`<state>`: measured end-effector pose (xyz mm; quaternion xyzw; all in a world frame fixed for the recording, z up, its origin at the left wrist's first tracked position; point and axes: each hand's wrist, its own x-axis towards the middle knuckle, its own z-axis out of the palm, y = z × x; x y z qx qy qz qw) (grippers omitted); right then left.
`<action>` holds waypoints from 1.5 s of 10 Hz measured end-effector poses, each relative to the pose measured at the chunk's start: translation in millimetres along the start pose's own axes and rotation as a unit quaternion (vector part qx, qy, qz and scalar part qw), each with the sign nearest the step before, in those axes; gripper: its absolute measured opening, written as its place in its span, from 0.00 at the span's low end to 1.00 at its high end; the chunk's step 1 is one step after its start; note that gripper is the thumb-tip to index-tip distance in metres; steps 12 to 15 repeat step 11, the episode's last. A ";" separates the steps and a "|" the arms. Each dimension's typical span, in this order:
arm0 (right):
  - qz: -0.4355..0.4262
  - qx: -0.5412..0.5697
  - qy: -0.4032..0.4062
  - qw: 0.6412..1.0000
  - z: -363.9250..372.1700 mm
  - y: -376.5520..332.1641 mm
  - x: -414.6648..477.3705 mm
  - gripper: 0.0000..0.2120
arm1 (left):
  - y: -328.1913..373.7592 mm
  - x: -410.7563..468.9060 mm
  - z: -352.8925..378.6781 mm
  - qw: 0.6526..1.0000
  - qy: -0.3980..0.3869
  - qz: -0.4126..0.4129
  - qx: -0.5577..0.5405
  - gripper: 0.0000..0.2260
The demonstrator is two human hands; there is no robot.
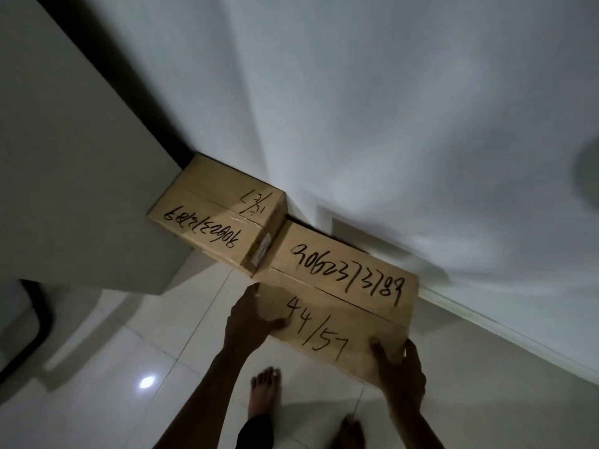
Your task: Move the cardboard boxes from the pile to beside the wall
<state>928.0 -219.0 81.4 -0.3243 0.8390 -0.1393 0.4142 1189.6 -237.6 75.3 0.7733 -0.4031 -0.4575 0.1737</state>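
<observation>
A cardboard box marked "44/57" (340, 286) is against the white wall (389, 124), its far edge near the skirting. My left hand (249, 319) grips its near left corner and my right hand (402, 371) grips its near right corner. I cannot tell whether the box rests on the floor. A second cardboard box (217, 212) with handwritten numbers sits in the corner to the left, touching the held box's left end.
A white cabinet or wall panel (81, 157) with a dark edge stands at the left. My bare feet (265, 390) are on the glossy white tiled floor (113, 400). A dark object (29, 335) lies at the far left.
</observation>
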 end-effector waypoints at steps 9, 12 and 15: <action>0.012 -0.116 0.011 0.993 120.6 -59.2 85.6 0.41 | -39.8 138.4 -9.0 0.958 -0.069 0.180 0.212 0.38; -0.100 -0.164 -0.004 0.981 76.9 -108.1 3.2 0.35 | 20.7 46.9 -95.7 0.931 -0.111 0.165 0.305 0.33; -0.100 -0.164 -0.004 0.981 76.9 -108.1 3.2 0.35 | 20.7 46.9 -95.7 0.931 -0.111 0.165 0.305 0.33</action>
